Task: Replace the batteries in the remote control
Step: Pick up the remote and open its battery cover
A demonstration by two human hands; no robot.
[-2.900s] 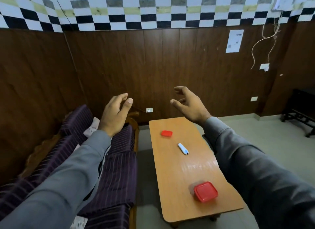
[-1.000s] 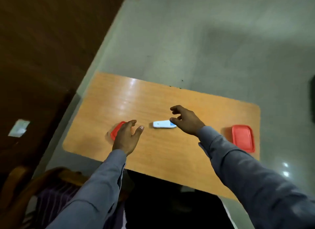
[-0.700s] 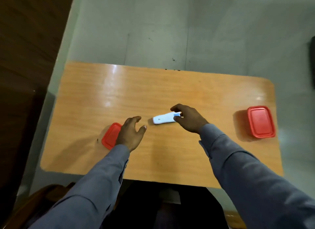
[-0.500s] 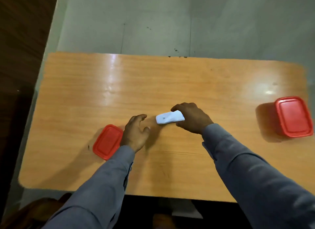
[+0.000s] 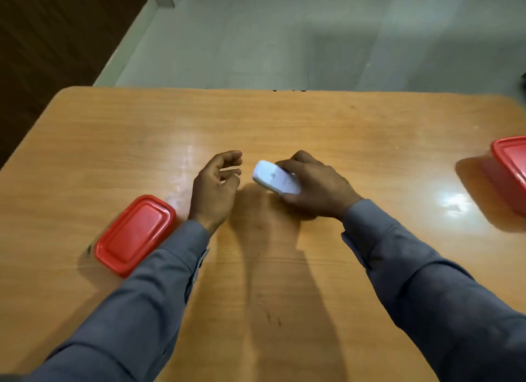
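Half a second ago the remote (image 5: 275,181) lay close to the table (image 5: 341,131) under the right hand's fingertips; now the right hand (image 5: 316,191) has it wrapped in a full grip and raised, its free end tilted up and toward the left hand, with its shadow falling on the wood below. Its plain white back appears to face the camera, though blur makes that hard to confirm. The left hand (image 5: 215,191) has drawn nearer, just beside the remote but not touching it, fingers loosely curled and part open, holding nothing.

That shift suggests the pickup is done and the work on the battery cover is about to start: the left hand looks placed to steady the remote or slide the cover off. No cover seam, batteries or open compartment can be made out, so the task seems barely begun.

One red box (image 5: 133,233) sits shut by the left sleeve, and another red box (image 5: 509,179) sits at the table's right edge, well apart from the hands. Neither shows its contents.
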